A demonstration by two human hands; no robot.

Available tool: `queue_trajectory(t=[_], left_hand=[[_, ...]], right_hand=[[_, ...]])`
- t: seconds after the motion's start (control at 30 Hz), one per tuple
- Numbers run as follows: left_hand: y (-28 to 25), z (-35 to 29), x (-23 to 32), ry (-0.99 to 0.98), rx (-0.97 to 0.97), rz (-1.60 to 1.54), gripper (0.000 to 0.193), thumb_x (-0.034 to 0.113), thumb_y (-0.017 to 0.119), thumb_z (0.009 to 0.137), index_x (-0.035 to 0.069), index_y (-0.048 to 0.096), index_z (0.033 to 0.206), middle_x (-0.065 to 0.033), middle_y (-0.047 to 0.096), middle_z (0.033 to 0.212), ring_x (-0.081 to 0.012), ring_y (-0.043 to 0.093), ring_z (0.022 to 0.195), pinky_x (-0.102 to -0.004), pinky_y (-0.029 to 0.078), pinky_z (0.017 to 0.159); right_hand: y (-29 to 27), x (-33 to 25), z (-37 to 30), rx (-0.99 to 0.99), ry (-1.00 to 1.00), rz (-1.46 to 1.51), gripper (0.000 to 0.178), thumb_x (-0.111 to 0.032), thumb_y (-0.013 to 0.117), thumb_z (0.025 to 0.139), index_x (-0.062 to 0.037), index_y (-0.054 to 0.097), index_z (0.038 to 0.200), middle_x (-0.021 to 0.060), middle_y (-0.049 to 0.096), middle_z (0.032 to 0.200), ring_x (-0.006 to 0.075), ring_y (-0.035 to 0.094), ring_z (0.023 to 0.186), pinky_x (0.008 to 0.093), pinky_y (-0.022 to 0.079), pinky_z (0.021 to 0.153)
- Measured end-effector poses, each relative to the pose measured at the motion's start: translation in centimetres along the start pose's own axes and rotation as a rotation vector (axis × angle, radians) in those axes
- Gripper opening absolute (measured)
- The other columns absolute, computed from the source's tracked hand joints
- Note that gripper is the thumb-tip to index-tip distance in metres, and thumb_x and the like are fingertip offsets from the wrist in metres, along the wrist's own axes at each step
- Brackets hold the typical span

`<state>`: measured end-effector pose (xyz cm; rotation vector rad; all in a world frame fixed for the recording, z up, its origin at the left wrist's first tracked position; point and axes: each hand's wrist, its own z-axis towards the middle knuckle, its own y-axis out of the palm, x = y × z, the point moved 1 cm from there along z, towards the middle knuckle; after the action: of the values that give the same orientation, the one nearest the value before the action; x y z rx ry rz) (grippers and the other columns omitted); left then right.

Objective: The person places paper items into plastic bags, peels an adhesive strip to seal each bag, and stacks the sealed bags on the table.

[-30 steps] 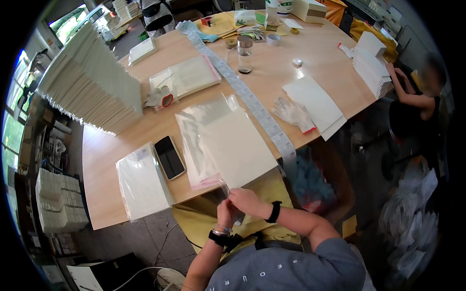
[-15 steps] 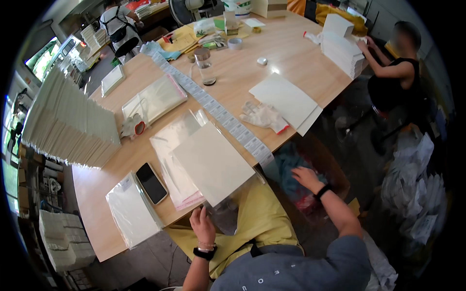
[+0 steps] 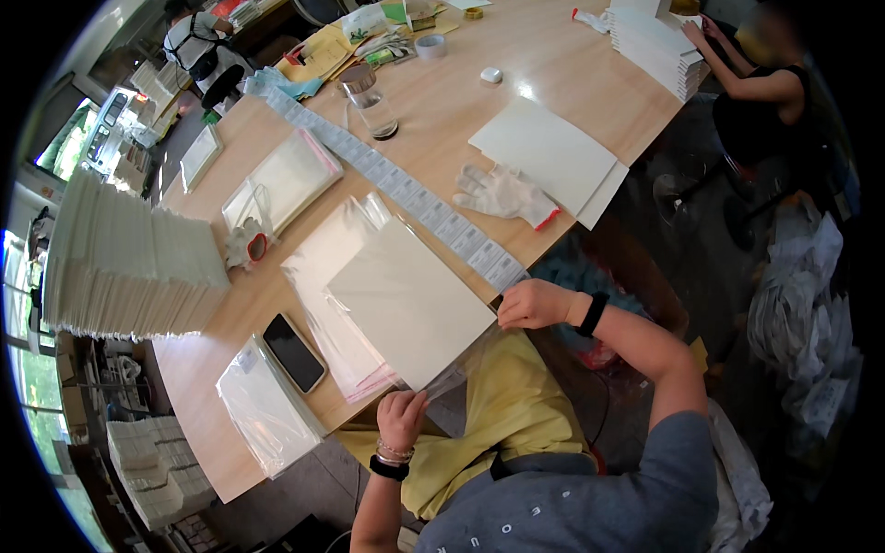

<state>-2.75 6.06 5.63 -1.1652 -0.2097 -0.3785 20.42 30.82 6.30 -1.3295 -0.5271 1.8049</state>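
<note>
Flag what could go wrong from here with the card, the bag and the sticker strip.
The left hand pinches the clear bag at the table edge, so the cream card overhanging there might slip off. The right hand tugs the sticker strip, which could tear or drag toward the glass jar.

We curl our left hand (image 3: 402, 417) closed near our lap, while our right hand (image 3: 533, 304) is fisted, arm bent.

Matt cream card (image 3: 410, 300), glossy clear plastic sleeve (image 3: 341, 276), smooth wooden table (image 3: 553, 74)
</note>
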Motion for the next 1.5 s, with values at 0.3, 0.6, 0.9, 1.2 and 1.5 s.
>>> queue_trajectory(t=[0.3, 0.6, 0.9, 1.2, 1.5], left_hand=[[2.7, -1.5, -1.8, -0.945, 0.077, -0.413, 0.021, 0.02, 0.063, 0.079, 0.0, 0.059, 0.072, -0.0058, 0.058, 0.06, -0.0091, 0.05, 0.05, -0.0239, 0.04, 0.05], [3.0, -2.2, 0.3, -1.309, 0.325, -1.341, 0.025, 0.026, 0.056, 0.084, 0.011, 0.048, 0.067, 0.006, 0.041, 0.053, -0.0048, 0.04, 0.044, -0.0176, 0.033, 0.042], [-2.3, 2.4, 1.9, -0.613, 0.047, -0.134, 0.024, 0.026, 0.054, 0.083, 0.002, 0.058, 0.082, -0.0111, 0.057, 0.067, -0.0231, 0.058, 0.061, -0.0315, 0.045, 0.054], [8.2, 14.2, 5.2, -1.117, -0.554, -1.792, 0.026, 0.031, 0.056, 0.083, 0.016, 0.044, 0.065, 0.0079, 0.035, 0.054, -0.0036, 0.027, 0.043, -0.0193, 0.02, 0.038], [10.6, 15.1, 6.0, -1.167, -0.41, -1.601, 0.03, 0.036, 0.055, 0.083, 0.013, 0.044, 0.067, 0.0045, 0.04, 0.052, -0.0046, 0.03, 0.039, -0.0205, 0.02, 0.035]], right_hand=[[5.6, -1.3, 1.1, 0.303, 0.651, -0.217, 0.011, -0.014, 0.053, 0.075, -0.0037, 0.05, 0.073, 0.0127, 0.057, 0.063, 0.0312, 0.056, 0.058, 0.0393, 0.044, 0.053], [8.1, -3.3, -0.5, 0.703, 0.801, 0.307, 0.016, -0.011, 0.052, 0.082, -0.0018, 0.044, 0.093, 0.0162, 0.056, 0.071, 0.03, 0.056, 0.067, 0.0366, 0.043, 0.058], [2.8, 2.6, -4.5, 0.667, 0.778, 0.44, 0.013, -0.006, 0.06, 0.076, -0.0018, 0.048, 0.077, -0.0012, 0.051, 0.067, 0.004, 0.046, 0.062, 0.0207, 0.04, 0.055], [-4.5, -4.9, -1.3, 0.309, 0.593, 0.134, 0.023, -0.008, 0.064, 0.071, -0.0046, 0.064, 0.094, 0.0112, 0.063, 0.075, 0.0167, 0.06, 0.074, 0.024, 0.046, 0.067], [-6.4, -10.5, 0.5, 0.658, 0.273, -0.229, 0.017, 0.003, 0.065, 0.063, -0.0049, 0.064, 0.079, 0.0082, 0.06, 0.092, 0.0183, 0.055, 0.086, 0.0311, 0.045, 0.072]])
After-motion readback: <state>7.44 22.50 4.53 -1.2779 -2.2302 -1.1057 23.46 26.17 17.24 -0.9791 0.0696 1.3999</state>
